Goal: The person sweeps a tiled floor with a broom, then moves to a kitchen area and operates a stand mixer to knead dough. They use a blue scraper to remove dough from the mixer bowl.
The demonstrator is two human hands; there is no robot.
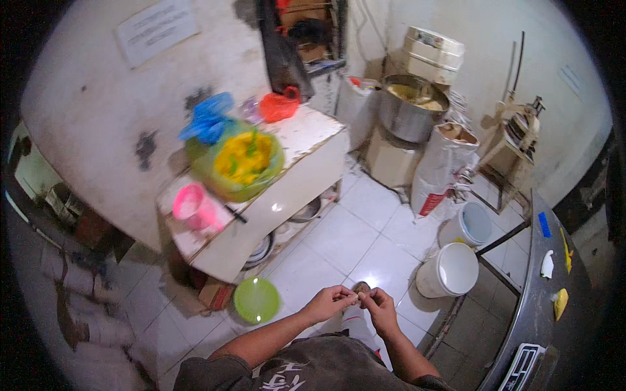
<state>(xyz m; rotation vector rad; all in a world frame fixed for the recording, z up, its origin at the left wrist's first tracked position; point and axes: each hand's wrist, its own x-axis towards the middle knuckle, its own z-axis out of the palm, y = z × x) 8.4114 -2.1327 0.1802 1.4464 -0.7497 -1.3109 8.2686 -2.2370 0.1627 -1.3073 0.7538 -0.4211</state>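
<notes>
In front of my waist, my left hand (pixel 333 302) and my right hand (pixel 379 309) meet at the fingertips. Thumbs and forefingers pinch close together; whether something small lies between them is too blurred to tell. Directly below the hands is a foot (pixel 361 286) on the white tiled floor (pixel 318 266). To the left of my left hand stands a round container with a green lid (pixel 257 300). Two white plastic buckets stand beyond my right hand, the nearer one (pixel 457 270) in front of the other (pixel 468 224).
A white table (pixel 313 141) at left holds a plastic-lined bowl of yellow food (pixel 247 159), a pink jug (pixel 195 207) and plastic bags. A dough mixer (pixel 415 110) and an open sack (pixel 442 171) stand behind. The dark worktop (pixel 543 303) at right bears a scale (pixel 521 367) and yellow scraps.
</notes>
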